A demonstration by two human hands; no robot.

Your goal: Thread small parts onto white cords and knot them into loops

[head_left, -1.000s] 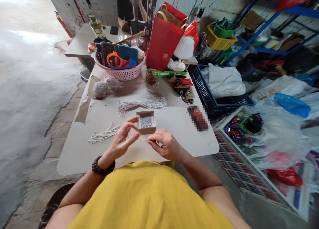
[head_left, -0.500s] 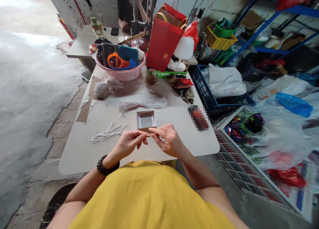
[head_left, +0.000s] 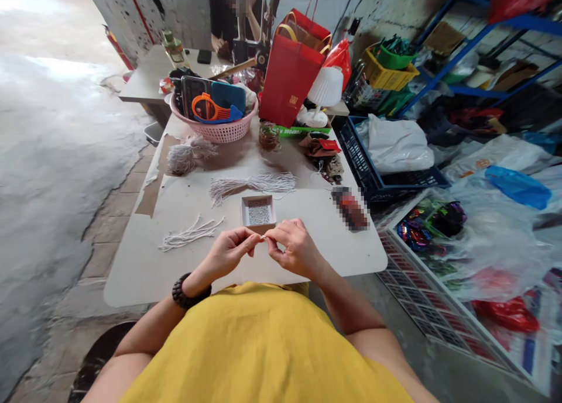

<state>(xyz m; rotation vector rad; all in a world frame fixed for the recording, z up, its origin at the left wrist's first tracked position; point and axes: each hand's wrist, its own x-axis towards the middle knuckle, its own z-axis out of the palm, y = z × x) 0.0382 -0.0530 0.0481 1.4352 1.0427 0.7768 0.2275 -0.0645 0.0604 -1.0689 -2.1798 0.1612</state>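
At the table's front my left hand and my right hand meet fingertip to fingertip. Both are closed in a pinch, with a tiny whitish piece between them, too small to name. Just beyond the fingers stands a small open box holding many tiny silvery pieces. A loose bunch of white cords lies left of my hands. Behind the box stretches a thicker bundle of white cords.
A tied cord bundle and a pink basket stand at the back left. Behind are a red paper bag and a white lamp. Crates flank the table's right side. A person sits across.
My right hand's fingers have curled in and closed into a tighter pinch at the left fingertips. The left hand has barely moved. The cords and box have not moved.
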